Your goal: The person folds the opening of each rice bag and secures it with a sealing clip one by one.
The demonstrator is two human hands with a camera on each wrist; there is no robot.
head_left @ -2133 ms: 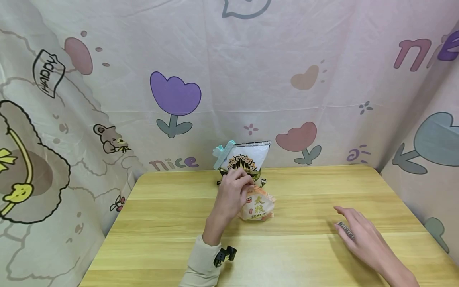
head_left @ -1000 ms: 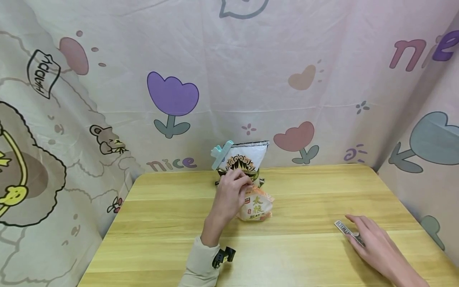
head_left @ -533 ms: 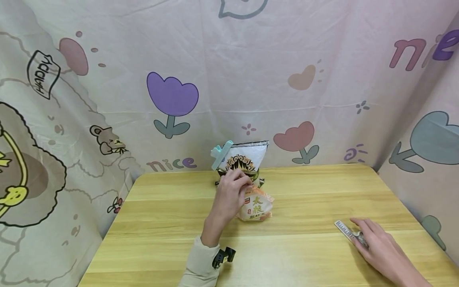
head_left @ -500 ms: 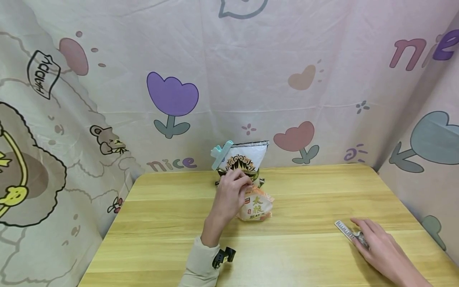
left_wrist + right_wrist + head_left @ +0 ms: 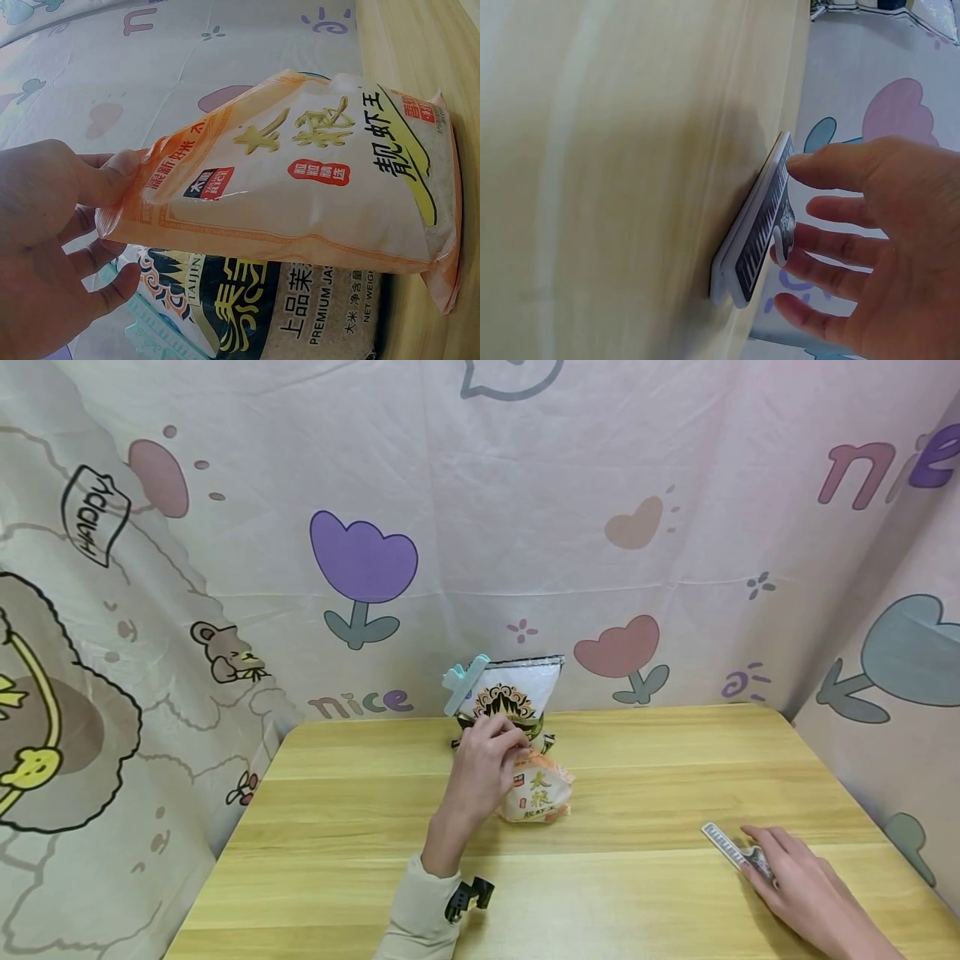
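Observation:
My left hand (image 5: 486, 768) pinches the top edge of an orange-and-white rice bag (image 5: 300, 172) between thumb and fingers. The bag stands upright on the table in front of a second rice bag (image 5: 525, 693), white and black. A turquoise bag clip (image 5: 465, 685) sits across that rear bag's upper left corner. On the right, a clip with a piano-key pattern (image 5: 759, 232) lies on the table, also seen as the piano-key clip (image 5: 724, 844) in the head view. My right hand (image 5: 806, 881) is beside it, fingers loosely spread, the thumb and some fingertips at or very near its handle.
The wooden table (image 5: 615, 893) ends at the back against a hanging printed cloth (image 5: 510, 527). More cloth hangs along the left and right sides. A black wrist device (image 5: 468, 898) is strapped over my left sleeve.
My right hand has drawn back toward the lower right, leaving the piano-key clip on the table more exposed. My left hand and both rice bags keep their places.

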